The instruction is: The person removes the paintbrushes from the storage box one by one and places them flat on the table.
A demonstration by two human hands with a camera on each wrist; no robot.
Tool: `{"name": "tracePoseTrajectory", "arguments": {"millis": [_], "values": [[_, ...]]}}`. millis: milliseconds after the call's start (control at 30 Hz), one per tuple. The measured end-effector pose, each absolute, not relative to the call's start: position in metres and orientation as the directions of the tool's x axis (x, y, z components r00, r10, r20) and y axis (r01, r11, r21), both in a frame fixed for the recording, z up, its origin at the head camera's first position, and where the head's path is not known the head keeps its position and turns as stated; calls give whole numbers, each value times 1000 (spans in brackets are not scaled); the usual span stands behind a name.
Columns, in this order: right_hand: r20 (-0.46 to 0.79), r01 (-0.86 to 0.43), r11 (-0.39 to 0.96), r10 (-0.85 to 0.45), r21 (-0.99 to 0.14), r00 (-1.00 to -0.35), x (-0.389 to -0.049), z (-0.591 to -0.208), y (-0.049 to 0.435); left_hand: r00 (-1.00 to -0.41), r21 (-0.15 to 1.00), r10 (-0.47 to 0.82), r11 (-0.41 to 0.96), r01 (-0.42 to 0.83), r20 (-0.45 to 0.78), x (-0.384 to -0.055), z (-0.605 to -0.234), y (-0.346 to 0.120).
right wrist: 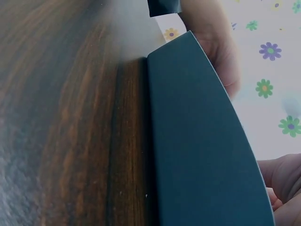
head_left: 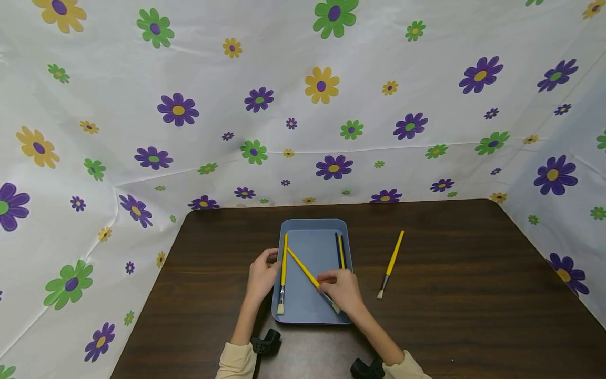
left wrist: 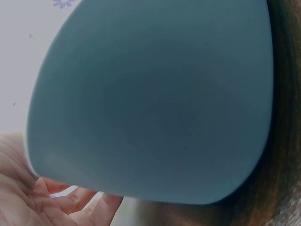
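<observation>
A grey-blue tray [head_left: 307,314] lies on the table. My left hand [head_left: 261,275] grips its left rim; the left wrist view shows those fingers [left wrist: 77,201] beside the wall. In the tray, my right hand [head_left: 342,288] pinches a yellow-handled paintbrush [head_left: 303,267] that slants across the floor, bristles toward the near right corner. Another yellow paintbrush [head_left: 284,263] runs along the left wall, bristles toward me. Dark and yellow handles [head_left: 341,250] lie by the right wall, their lower parts hidden behind my right hand.
Right of the tray, one more yellow paintbrush [head_left: 392,263] lies on the dark wooden table [head_left: 454,295]. A white flower-patterned sheet [head_left: 284,68] hangs behind the table and at both sides. Black wrist devices [head_left: 266,342] sit near both sleeves.
</observation>
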State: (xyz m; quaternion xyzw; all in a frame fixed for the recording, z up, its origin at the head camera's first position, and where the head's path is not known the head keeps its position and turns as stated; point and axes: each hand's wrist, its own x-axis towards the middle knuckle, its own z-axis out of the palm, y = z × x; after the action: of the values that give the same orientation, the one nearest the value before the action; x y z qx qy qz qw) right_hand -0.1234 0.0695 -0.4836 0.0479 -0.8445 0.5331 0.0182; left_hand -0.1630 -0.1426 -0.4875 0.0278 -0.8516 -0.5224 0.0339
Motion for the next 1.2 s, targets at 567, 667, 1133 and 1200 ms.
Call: {"name": "tracePoseTrajectory", "arguments": {"millis": [567, 667, 1133, 1200], "values": [[-142, 129, 124, -105, -984, -984, -127, -474, 82, -996, 891, -84, 454, -10, 32, -163, -489, -142], [-144, 134, 87, -115, -987, -983, -128, -470, 86, -996, 892, -84, 453, -11, 30, -162, -488, -141], [-189, 192, -33, -76, -981, -979, -138, -456, 111, -997, 895, -72, 445, -12, 22, -162, -488, -143], [-185, 189, -52, -76, -981, -980, -139, -454, 115, -997, 895, -74, 445, -13, 23, -162, -488, -143]]}}
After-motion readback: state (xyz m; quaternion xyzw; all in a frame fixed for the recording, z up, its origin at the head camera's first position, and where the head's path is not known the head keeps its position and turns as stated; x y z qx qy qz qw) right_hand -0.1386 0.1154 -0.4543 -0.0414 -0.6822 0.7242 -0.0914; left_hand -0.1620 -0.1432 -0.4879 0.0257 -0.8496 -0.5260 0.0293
